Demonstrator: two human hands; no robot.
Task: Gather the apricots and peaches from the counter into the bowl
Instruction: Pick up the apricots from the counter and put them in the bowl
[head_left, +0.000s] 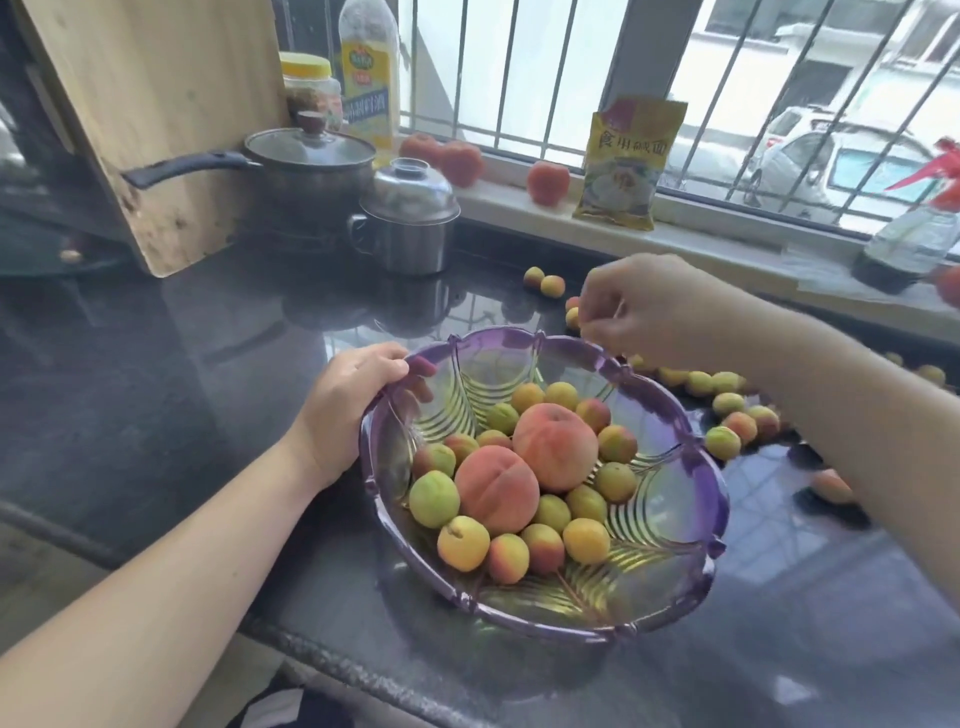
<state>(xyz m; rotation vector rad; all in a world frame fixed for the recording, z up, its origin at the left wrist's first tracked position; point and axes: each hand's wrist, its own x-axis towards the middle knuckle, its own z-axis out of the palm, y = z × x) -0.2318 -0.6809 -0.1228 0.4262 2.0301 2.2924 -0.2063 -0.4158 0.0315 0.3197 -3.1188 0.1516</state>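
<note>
Head view: left hand (348, 400) grips the bowl (696, 467) rim at 9 o'clock. Right hand (654, 312), fingers curled together, hovers at 1 o'clock; its contents cannot be told. Apricots (727, 426) lie at 3 o'clock, two peaches (524, 467) inside.

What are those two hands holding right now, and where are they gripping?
The left hand grips the purple bowl by its near-left rim. The right hand is curled above the far rim; whether it holds anything cannot be told.

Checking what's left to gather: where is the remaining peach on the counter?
Head view, right side: the peach lies on the dark counter right of the purple bowl, partly hidden under the right forearm.
</note>
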